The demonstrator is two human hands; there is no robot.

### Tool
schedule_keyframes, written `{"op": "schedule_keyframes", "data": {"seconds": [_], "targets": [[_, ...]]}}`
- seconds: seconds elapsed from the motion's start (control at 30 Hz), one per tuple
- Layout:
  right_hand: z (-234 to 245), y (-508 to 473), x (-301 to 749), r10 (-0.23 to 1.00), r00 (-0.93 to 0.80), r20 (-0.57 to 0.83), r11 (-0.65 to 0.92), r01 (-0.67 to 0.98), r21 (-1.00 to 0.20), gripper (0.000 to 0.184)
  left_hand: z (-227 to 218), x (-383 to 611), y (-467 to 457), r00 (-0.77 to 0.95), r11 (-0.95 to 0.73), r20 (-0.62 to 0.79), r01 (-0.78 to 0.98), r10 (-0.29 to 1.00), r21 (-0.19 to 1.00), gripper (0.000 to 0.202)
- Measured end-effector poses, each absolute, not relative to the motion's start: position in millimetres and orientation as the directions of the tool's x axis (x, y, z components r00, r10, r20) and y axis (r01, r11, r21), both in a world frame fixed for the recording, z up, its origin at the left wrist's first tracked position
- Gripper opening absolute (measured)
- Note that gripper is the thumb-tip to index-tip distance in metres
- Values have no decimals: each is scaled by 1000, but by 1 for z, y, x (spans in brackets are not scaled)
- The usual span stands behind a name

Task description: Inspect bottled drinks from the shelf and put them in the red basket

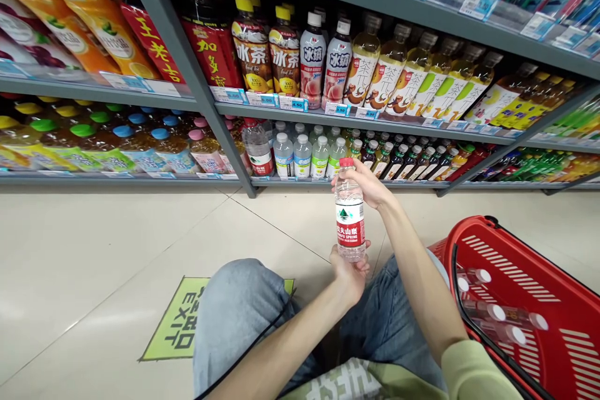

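Observation:
A clear water bottle (350, 225) with a red cap and a red-and-white label is held upright in front of the lower shelf, above my knees. My left hand (349, 272) supports it from below, fingers curled around the base. Up near the neck, my right hand (368, 184) grips it from the right and behind, just under the cap. Some of the right fingers are hidden behind the bottle. A larger red-capped bottle (259, 149) with a similar label stands on the bottom shelf, beside several white-capped bottles (302, 156).
A red shopping basket (510, 256) stands on the floor at my right, several white-capped bottles (497, 312) lying inside. Grey shelves (300, 114) full of drinks run across the front. A green exit sign (171, 319) is on the floor by my left knee.

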State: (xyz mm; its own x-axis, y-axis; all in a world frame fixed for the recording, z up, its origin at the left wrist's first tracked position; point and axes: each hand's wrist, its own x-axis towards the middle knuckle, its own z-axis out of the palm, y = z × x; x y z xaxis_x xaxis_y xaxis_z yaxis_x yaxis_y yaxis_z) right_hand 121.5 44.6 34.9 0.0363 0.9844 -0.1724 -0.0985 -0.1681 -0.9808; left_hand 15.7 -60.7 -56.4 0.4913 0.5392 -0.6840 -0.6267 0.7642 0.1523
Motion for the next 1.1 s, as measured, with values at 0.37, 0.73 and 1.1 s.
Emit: {"op": "schedule_keyframes", "data": {"seconds": [0.37,0.73,1.1], "targets": [[32,46,120,974,112,-197,-190,-69,-979,36,-56,16,-61,506,781,-689,-608,519,142,28],[32,48,122,974,53,-221,-209,-176,-962,37,-56,15,-60,514,782,-686,-610,515,130,28],[31,47,122,977,61,-204,-192,-158,-969,31,-57,17,-62,498,772,-675,-612,544,172,28]]}}
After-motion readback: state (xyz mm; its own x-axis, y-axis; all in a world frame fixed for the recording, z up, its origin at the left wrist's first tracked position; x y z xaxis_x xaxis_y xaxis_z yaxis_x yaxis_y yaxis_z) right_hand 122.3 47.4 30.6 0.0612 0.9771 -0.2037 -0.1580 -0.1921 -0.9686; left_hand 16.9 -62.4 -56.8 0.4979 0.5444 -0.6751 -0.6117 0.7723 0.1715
